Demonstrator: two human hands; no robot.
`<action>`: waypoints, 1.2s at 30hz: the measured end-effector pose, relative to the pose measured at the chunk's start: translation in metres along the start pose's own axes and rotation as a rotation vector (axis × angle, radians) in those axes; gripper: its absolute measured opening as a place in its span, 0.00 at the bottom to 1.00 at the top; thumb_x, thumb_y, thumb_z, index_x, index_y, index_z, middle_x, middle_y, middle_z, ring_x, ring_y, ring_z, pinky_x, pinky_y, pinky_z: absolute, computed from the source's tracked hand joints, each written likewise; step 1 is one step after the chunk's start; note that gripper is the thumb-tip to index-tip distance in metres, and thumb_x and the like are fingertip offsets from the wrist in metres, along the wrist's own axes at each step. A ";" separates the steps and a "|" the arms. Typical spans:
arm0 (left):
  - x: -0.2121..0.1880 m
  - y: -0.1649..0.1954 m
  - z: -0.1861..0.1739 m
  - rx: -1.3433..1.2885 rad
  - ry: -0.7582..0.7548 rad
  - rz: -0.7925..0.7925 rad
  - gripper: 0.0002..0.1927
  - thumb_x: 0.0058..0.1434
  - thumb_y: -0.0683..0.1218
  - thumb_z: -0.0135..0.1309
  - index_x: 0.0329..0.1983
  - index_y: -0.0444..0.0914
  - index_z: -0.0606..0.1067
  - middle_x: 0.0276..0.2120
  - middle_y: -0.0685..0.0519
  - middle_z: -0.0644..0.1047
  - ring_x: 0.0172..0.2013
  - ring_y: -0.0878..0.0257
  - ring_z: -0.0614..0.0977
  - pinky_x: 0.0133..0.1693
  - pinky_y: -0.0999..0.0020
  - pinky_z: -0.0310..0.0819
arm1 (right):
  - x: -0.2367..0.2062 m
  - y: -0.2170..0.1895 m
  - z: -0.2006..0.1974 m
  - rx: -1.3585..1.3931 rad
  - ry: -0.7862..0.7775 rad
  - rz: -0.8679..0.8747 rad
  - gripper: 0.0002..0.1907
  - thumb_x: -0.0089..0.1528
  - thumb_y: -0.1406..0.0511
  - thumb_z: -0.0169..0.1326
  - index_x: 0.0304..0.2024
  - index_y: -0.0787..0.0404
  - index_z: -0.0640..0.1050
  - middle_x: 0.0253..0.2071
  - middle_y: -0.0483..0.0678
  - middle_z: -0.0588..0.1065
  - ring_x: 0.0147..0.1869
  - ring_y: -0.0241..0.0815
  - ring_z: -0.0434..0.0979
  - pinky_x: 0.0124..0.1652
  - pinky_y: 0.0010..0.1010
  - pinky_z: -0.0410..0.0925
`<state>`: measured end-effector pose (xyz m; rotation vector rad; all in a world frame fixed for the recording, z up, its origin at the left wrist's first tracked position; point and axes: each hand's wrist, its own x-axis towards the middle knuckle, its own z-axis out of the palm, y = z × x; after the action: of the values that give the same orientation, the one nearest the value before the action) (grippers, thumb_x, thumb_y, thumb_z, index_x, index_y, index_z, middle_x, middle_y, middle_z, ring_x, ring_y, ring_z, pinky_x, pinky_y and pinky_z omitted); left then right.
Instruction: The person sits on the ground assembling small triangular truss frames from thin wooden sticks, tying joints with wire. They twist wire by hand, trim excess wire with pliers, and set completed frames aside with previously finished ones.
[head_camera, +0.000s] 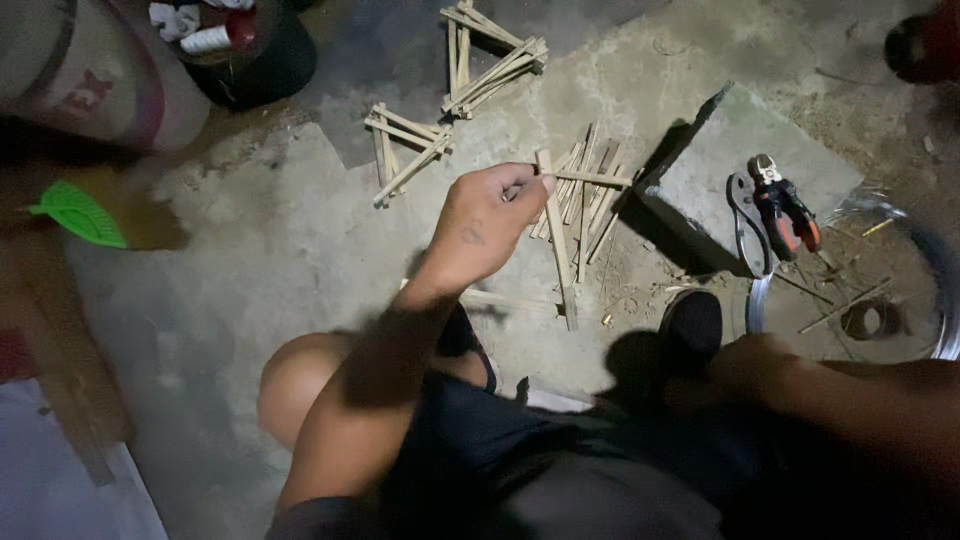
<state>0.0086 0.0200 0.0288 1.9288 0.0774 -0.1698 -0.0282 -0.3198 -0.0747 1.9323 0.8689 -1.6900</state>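
— What's the left hand (487, 225) gripping?
— Two thin bamboo sticks (560, 240), pinched at the fingertips — one hangs down, one points right, over the loose stick pile (585, 195) on the concrete floor (280, 240).
— The right hand?
— Dark; can't tell. Pliers (785, 210) lie on the stone slab (720, 160).

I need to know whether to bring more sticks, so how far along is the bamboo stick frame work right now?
Two tied stick frames already lie finished on the concrete floor. In hand: the left hand pinches two crossed sticks; the right hand is in shadow, so its grip is unclear. Left: a loose stick pile beside the stone slab, with pliers and wire coil ready.
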 end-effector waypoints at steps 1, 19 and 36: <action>0.000 0.001 0.001 -0.001 0.003 -0.004 0.18 0.67 0.53 0.54 0.33 0.32 0.78 0.19 0.55 0.70 0.24 0.71 0.67 0.28 0.70 0.66 | 0.002 0.002 0.001 0.002 0.004 0.010 0.14 0.66 0.58 0.47 0.53 0.35 0.74 0.45 0.47 0.78 0.50 0.48 0.81 0.49 0.42 0.74; 0.000 0.007 0.002 0.068 -0.085 0.003 0.18 0.67 0.53 0.53 0.33 0.33 0.77 0.21 0.53 0.70 0.25 0.69 0.68 0.29 0.68 0.67 | -0.040 0.013 -0.030 -0.431 0.869 0.364 0.11 0.62 0.60 0.48 0.39 0.46 0.82 0.47 0.43 0.77 0.61 0.43 0.73 0.66 0.54 0.56; 0.009 -0.019 0.017 -0.107 -0.414 0.094 0.18 0.69 0.52 0.56 0.34 0.31 0.77 0.22 0.60 0.67 0.29 0.72 0.67 0.30 0.71 0.65 | -0.032 -0.035 -0.065 -0.344 1.772 -0.843 0.18 0.54 0.64 0.54 0.46 0.65 0.81 0.55 0.58 0.73 0.60 0.56 0.74 0.58 0.47 0.68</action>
<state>0.0137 0.0104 0.0037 1.7516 -0.2737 -0.4876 -0.0079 -0.2561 -0.0298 2.5673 2.4716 0.5878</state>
